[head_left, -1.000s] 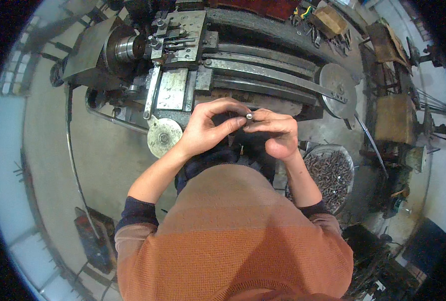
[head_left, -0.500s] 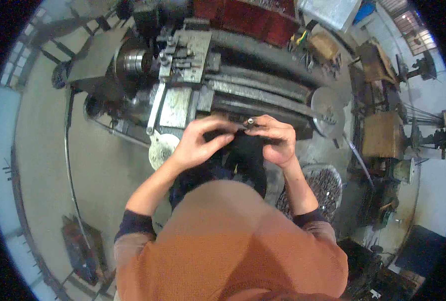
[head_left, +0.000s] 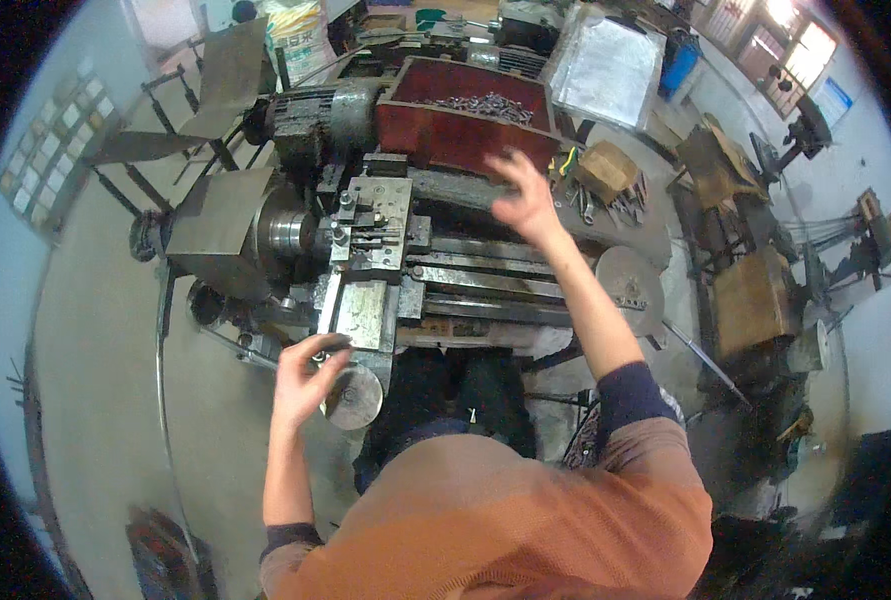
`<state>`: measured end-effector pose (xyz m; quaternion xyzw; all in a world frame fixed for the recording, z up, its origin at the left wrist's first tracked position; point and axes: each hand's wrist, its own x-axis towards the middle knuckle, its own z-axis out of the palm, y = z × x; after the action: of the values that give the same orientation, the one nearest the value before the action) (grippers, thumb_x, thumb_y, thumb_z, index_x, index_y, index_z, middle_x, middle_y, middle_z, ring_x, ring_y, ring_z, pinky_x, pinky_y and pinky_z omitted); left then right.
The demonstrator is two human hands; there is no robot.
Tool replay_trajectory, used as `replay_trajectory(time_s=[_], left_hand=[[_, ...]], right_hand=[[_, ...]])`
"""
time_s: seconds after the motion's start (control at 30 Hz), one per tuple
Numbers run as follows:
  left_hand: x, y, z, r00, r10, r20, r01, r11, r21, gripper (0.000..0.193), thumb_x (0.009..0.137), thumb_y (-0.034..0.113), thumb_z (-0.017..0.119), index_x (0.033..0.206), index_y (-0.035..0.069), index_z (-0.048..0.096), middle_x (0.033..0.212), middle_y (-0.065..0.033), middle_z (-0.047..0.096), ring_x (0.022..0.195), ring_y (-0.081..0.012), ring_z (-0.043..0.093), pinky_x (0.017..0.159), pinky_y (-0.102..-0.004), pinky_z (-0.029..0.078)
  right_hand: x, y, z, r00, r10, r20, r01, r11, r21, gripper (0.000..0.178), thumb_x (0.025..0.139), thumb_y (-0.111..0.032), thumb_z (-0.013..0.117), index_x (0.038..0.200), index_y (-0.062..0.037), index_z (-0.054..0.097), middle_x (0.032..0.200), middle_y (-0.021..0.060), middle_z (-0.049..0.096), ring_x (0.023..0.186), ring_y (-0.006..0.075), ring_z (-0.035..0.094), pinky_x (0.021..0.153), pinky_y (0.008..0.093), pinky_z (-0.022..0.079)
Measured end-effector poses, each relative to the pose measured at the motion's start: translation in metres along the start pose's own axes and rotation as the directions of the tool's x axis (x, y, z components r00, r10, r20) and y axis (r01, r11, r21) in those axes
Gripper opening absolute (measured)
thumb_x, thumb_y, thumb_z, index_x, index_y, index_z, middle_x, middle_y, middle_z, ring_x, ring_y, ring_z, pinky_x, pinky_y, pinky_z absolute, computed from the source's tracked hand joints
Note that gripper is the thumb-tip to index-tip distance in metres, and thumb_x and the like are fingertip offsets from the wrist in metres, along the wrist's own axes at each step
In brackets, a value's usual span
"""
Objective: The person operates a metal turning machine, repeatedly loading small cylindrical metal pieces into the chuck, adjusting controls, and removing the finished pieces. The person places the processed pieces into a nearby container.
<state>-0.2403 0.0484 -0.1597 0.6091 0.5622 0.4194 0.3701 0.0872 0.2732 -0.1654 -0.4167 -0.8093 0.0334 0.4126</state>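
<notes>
So in the head view, the left hand (head_left: 307, 378) is half curled by the lathe (head_left: 380, 215)'s handwheel (head_left: 357, 402), with a dark bit (head_left: 337, 343) at the fingertips; can't tell if it's actually pinched. Right hand (head_left: 525, 200) is up near the red bin (head_left: 435, 138), fingers spread, nothing visible in it. Small metal parts (head_left: 487, 104) sit piled in that bin.

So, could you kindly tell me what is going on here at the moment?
A person is at a metalworking lathe, hands well apart. The right hand is raised, open, by the near side of a red bin with small metal pieces in it. The left hand is beside a round metal disc at the lathe's front; whether it holds anything is too unclear to tell.
</notes>
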Motion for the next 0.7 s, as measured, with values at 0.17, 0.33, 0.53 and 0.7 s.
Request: replay_trajectory(time_s=[0.17,0.33,0.53,0.7], left_hand=[[-0.013,-0.04,-0.043,0.974,-0.104,-0.201,0.115,0.992,0.047,0.018,0.082,0.005,0.057,0.097,-0.004,0.06,0.085,-0.0074,0.064,0.079,-0.013,0.059,0.072,-0.0239,0.046],[0.006,-0.1,-0.067,0.98,0.0,-0.2,0.07,0.937,0.342,0.02,0.084,0.009,0.056,0.097,-0.007,0.059,0.088,-0.009,0.063,0.079,-0.0116,0.056,0.071,-0.0248,0.045],[0.017,-0.165,-0.071,0.978,-0.081,-0.193,0.152,0.909,0.388,0.028,0.084,0.009,0.056,0.106,-0.01,0.055,0.096,-0.013,0.062,0.08,-0.0163,0.06,0.072,-0.0281,0.048],[0.05,-0.195,-0.076,0.976,-0.183,-0.114,0.215,0.795,0.567,0.038,0.081,0.018,0.06,0.107,-0.01,0.054,0.097,-0.0165,0.062,0.078,-0.0199,0.061,0.07,-0.0305,0.048]], right_hand=[[-0.124,0.007,-0.025,0.919,0.383,0.096,-0.394,0.899,0.189,0.049,0.054,-0.015,0.064,0.103,-0.0108,0.063,0.12,0.0264,0.049,0.11,0.0368,0.05,0.094,0.037,0.04],[-0.202,0.012,-0.098,0.84,0.538,-0.067,-0.54,0.842,-0.001,0.042,0.058,-0.011,0.056,0.099,-0.0062,0.065,0.112,0.0188,0.056,0.095,0.0264,0.06,0.078,0.0295,0.047],[-0.322,0.033,-0.209,0.664,0.675,-0.32,-0.721,0.692,-0.037,0.034,0.06,-0.011,0.06,0.092,-0.0029,0.066,0.093,0.0159,0.063,0.087,0.027,0.061,0.077,0.0309,0.047],[-0.416,0.02,-0.217,0.359,0.919,-0.162,-0.896,0.29,-0.336,0.032,0.063,-0.017,0.059,0.091,-0.0041,0.067,0.084,0.0155,0.065,0.079,0.0251,0.063,0.071,0.0325,0.048]])
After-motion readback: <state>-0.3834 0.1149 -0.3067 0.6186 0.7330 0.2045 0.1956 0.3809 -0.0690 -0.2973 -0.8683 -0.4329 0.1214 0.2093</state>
